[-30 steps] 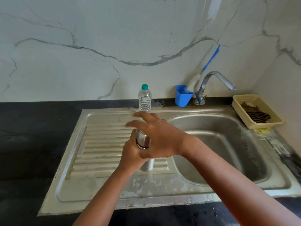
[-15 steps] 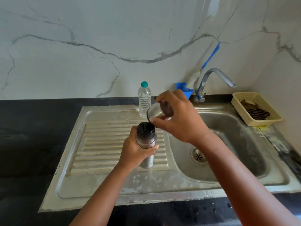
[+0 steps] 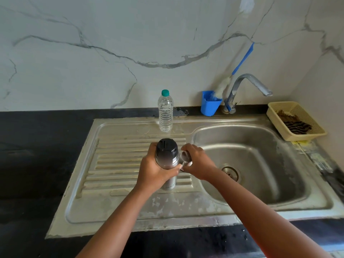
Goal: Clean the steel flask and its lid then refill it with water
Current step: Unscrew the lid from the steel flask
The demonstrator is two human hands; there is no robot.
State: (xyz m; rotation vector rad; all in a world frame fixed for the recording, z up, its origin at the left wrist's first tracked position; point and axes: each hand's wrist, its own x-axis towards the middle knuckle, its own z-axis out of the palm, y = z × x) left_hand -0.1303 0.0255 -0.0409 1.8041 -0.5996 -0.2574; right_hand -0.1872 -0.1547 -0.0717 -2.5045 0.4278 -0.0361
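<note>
The steel flask (image 3: 167,161) stands upright on the ribbed drainboard (image 3: 119,161) of the sink, its black inner stopper showing on top. My left hand (image 3: 154,170) grips the flask's body from the left. My right hand (image 3: 197,162) holds the steel cup lid (image 3: 186,157) low beside the flask's right side, just above the drainboard near the basin's edge. Fingers hide most of the lid.
A clear water bottle (image 3: 165,112) with a green cap stands at the drainboard's back. The basin (image 3: 260,164) with its drain lies right. Behind are a tap (image 3: 247,86), a blue cup (image 3: 210,103) holding a brush, and a yellow basket (image 3: 297,121) with a scrubber.
My right hand unscrewed the steel cup lid, lifted it off the flask, then brought it down to the flask's right side. The black stopper became visible. My left hand kept its grip.
</note>
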